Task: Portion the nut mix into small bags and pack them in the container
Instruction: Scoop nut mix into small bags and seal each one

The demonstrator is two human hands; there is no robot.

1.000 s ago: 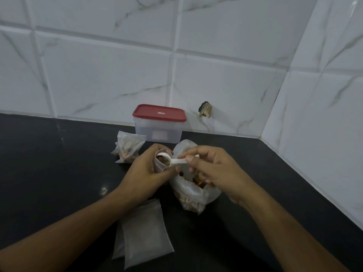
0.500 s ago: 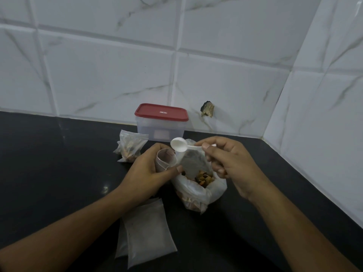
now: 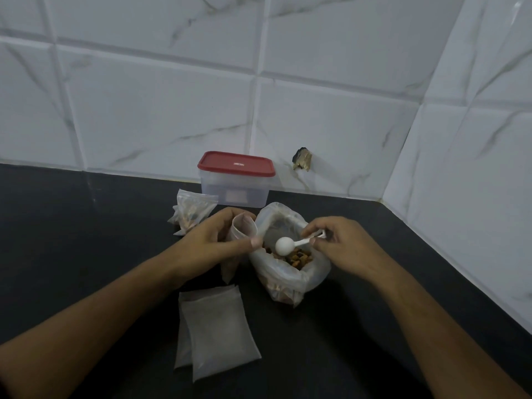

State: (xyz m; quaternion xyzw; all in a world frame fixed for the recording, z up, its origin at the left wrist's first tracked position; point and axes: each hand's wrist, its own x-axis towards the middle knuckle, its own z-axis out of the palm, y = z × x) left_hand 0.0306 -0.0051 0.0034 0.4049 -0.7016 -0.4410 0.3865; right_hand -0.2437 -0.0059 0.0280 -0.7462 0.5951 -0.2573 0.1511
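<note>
Over nut bag (image 3: 288, 280), R hand (image 3: 342, 246) pinching spoon (image 3: 285, 245), L hand (image 3: 210, 243) gripping small bag (image 3: 243, 226), container (image 3: 236, 182) behind

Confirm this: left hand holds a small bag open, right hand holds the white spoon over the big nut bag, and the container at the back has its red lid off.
The head view shows the red lid sitting on the container, not off. The rest stands: the left hand holds the small bag open, the right hand holds the white spoon over the big nut bag.
</note>
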